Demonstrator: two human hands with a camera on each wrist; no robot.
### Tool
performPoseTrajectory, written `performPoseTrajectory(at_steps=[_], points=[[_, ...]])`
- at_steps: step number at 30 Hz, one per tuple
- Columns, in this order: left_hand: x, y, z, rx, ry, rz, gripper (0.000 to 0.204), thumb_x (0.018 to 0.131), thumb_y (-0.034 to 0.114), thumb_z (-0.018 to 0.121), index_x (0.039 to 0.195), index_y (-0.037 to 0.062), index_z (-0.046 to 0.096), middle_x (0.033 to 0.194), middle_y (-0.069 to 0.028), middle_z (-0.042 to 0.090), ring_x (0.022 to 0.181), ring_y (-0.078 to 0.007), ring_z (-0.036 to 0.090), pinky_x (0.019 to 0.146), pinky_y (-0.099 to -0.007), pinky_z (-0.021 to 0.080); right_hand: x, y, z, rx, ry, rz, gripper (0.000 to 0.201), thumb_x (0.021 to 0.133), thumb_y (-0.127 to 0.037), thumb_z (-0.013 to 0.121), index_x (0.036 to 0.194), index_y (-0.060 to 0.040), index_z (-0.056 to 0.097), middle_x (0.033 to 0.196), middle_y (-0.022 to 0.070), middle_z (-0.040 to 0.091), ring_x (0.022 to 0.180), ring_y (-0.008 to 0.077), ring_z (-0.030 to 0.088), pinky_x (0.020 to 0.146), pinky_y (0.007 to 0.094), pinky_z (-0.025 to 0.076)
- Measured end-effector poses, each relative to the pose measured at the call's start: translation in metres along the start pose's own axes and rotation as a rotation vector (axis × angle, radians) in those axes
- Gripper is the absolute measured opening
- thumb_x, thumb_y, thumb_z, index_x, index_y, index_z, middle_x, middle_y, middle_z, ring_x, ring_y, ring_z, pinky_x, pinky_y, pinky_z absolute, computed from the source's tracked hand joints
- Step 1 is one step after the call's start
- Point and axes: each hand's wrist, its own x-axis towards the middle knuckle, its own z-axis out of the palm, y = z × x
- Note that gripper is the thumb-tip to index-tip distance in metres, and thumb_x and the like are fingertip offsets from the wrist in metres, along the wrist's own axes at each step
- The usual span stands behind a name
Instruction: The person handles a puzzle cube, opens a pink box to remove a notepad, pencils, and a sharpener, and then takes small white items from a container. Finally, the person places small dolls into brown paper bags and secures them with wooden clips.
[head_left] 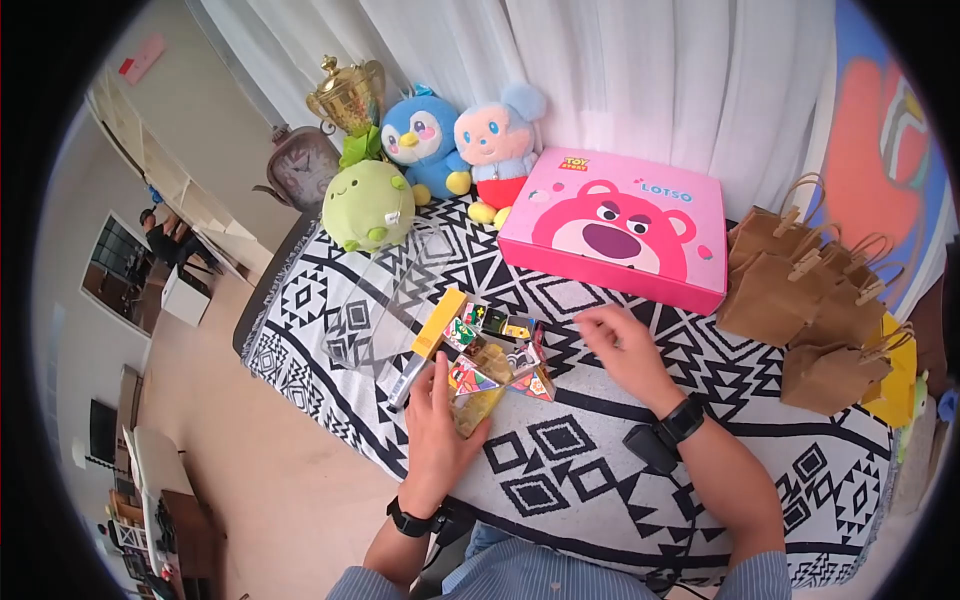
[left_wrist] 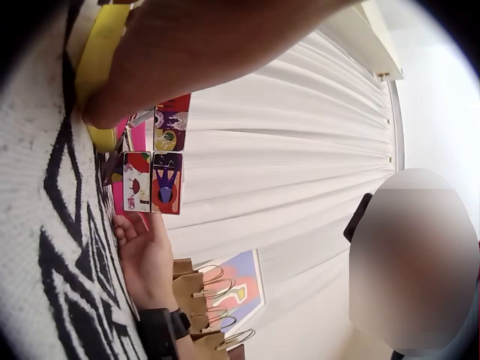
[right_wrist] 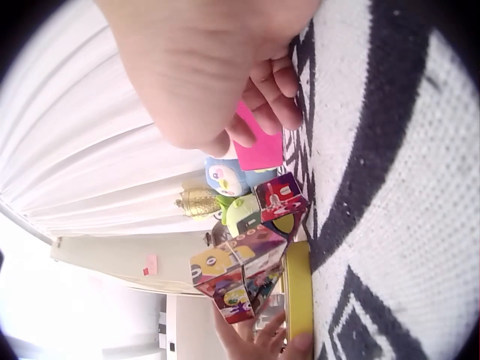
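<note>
Several small printed blocks, joined in an angular folding shape (head_left: 500,350) (right_wrist: 244,259), stand on and around a yellow box (right_wrist: 298,289) on the patterned cloth. My left hand (head_left: 438,440) (right_wrist: 259,341) grips the near left part of that box, thumb on one side and fingers on the other. A long yellow carton (head_left: 438,322) lies slanted beside the left fingertips. My right hand (head_left: 628,358) (left_wrist: 146,262) is held to the right of the blocks, fingers loosely bent and holding nothing. In the left wrist view the hand hides part of the yellow box (left_wrist: 101,45).
Clear plastic packaging (head_left: 375,315) lies left of the blocks. Behind are a green plush (head_left: 367,205), a blue penguin plush (head_left: 420,145), another plush (head_left: 495,150), a gold trophy (head_left: 345,95) and a pink box (head_left: 615,230). Brown paper bags (head_left: 780,290) stand at the right.
</note>
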Motion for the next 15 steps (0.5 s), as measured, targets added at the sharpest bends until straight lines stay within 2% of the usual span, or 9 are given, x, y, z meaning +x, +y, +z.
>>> performPoseTrajectory(at_steps=[1,2,3,4,5,6,8,9,15], points=[[0.002,0.002,-0.001,0.018,0.021,0.069,0.102,0.060,0.008,0.082,0.145,0.0047,0.025,0.131,-0.0215,0.039,0.119,-0.0369,0.045,0.101,-0.0423,0.038,-0.001,-0.001,0.001,-0.024,-0.067,-0.040,0.018,0.091,-0.017,0.060,0.098,-0.0016,0.063,0.087,0.0054,0.059,0.070,0.0129,0.057,0.064,0.0270,0.045],[0.004,0.004,-0.003,0.036,0.041,0.137,0.101,0.060,0.008,0.082,0.144,0.0062,0.028,0.133,-0.0216,0.037,0.121,-0.0372,0.044,0.102,-0.0430,0.038,-0.001,-0.001,0.002,-0.024,-0.062,-0.039,0.018,0.091,-0.017,0.060,0.098,-0.0016,0.063,0.087,0.0054,0.059,0.070,0.0129,0.057,0.064,0.0270,0.045],[0.008,0.005,-0.005,0.036,0.038,0.140,0.101,0.060,0.008,0.082,0.144,0.0062,0.028,0.133,-0.0216,0.037,0.121,-0.0372,0.044,0.102,-0.0430,0.038,-0.002,-0.002,0.002,-0.068,-0.084,-0.057,0.017,0.089,-0.015,0.060,0.098,-0.0015,0.064,0.087,0.0061,0.059,0.071,0.0135,0.057,0.064,0.0275,0.045],[0.013,0.005,-0.009,-0.075,-0.022,0.119,0.093,0.060,0.009,0.082,0.140,0.0091,0.035,0.135,-0.0211,0.035,0.123,-0.0376,0.043,0.103,-0.0433,0.038,-0.002,-0.002,0.002,-0.112,-0.109,-0.075,0.016,0.088,-0.014,0.061,0.098,-0.0014,0.064,0.086,0.0067,0.060,0.071,0.0142,0.058,0.063,0.0279,0.046],[0.017,0.005,-0.011,-0.187,-0.081,0.097,0.086,0.060,0.009,0.082,0.136,0.0119,0.042,0.137,-0.0207,0.033,0.124,-0.0381,0.042,0.104,-0.0435,0.038,-0.002,-0.002,0.002,-0.099,-0.102,-0.020,0.014,0.087,-0.012,0.061,0.096,-0.0009,0.065,0.086,0.0078,0.061,0.071,0.0155,0.058,0.063,0.0287,0.046],[0.020,0.002,-0.010,-0.187,-0.082,0.098,0.086,0.060,0.009,0.082,0.136,0.0119,0.042,0.137,-0.0207,0.033,0.124,-0.0381,0.042,0.104,-0.0435,0.038,-0.003,0.000,0.002,-0.098,-0.101,-0.019,0.014,0.087,-0.012,0.061,0.096,-0.0009,0.065,0.086,0.0078,0.061,0.071,0.0155,0.058,0.063,0.0287,0.046],[0.026,-0.004,-0.004,-0.100,-0.160,0.262,0.069,0.061,0.015,0.084,0.123,0.0168,0.055,0.136,-0.0203,0.036,0.122,-0.0393,0.042,0.100,-0.0457,0.039,-0.002,0.002,0.001,-0.110,-0.121,0.001,0.015,0.088,-0.012,0.061,0.098,-0.0011,0.065,0.088,0.0053,0.060,0.072,0.0134,0.055,0.066,0.0255,0.045],[0.026,0.000,-0.003,-0.091,-0.155,0.238,0.064,0.062,0.010,0.082,0.119,0.0172,0.057,0.137,-0.0177,0.036,0.122,-0.0380,0.043,0.101,-0.0430,0.039,-0.001,0.002,0.001,-0.109,-0.119,-0.002,0.015,0.088,-0.012,0.061,0.098,-0.0011,0.065,0.088,0.0053,0.060,0.072,0.0134,0.055,0.066,0.0255,0.045],[0.022,0.001,0.006,-0.018,-0.083,0.235,0.058,0.065,0.007,0.079,0.117,0.0137,0.055,0.133,-0.0152,0.043,0.119,-0.0371,0.046,0.097,-0.0431,0.042,-0.002,0.001,0.002,-0.136,-0.109,-0.026,0.013,0.089,-0.011,0.061,0.095,-0.0001,0.064,0.086,0.0061,0.059,0.071,0.0142,0.055,0.064,0.0263,0.044]])
